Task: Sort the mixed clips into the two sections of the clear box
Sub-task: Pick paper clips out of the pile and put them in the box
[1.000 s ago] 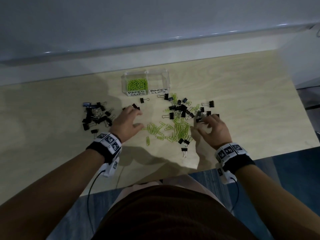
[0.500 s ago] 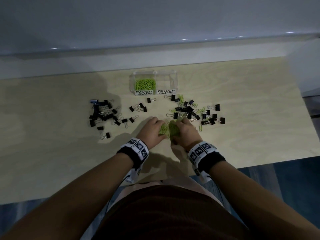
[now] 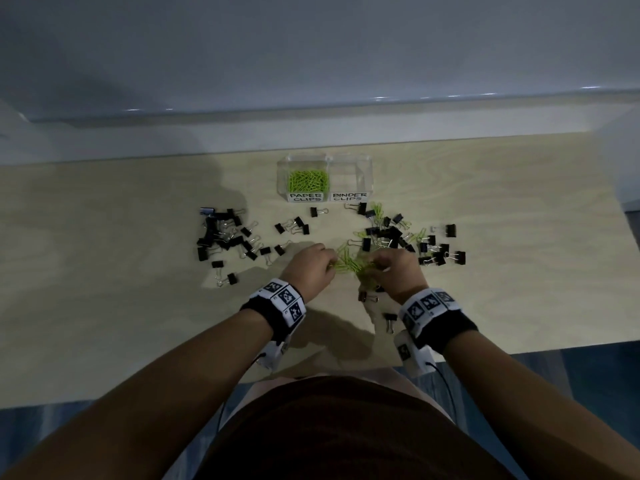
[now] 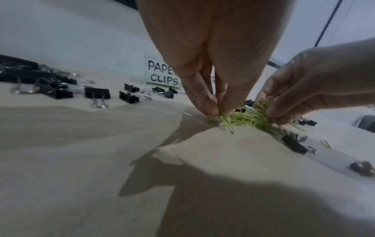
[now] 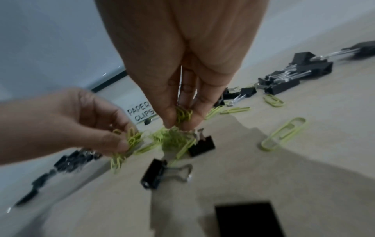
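A clear two-section box (image 3: 367, 174) stands at the back of the table; its left section, labelled PAPER CLIPS, holds green paper clips (image 3: 307, 179), and its right section, labelled BINDER CLIPS, looks empty. Between my hands lies a bunch of green paper clips (image 3: 349, 262). My left hand (image 3: 327, 263) pinches some at the bunch's left side (image 4: 220, 116). My right hand (image 3: 375, 266) pinches more at its right side (image 5: 182, 114). Black binder clips lie in a left heap (image 3: 225, 237) and a right heap (image 3: 408, 237).
Loose binder clips (image 3: 367, 296) lie just in front of my right hand, another (image 3: 389, 318) near the wrist band. A few stray green clips (image 5: 284, 133) lie to the right. The table's front edge is close to my body; a wall ledge runs behind the box.
Both hands came together from apart, sweeping the scattered green paper clips into one bunch, and now pinch them between fingertips. The head view has shifted slightly.
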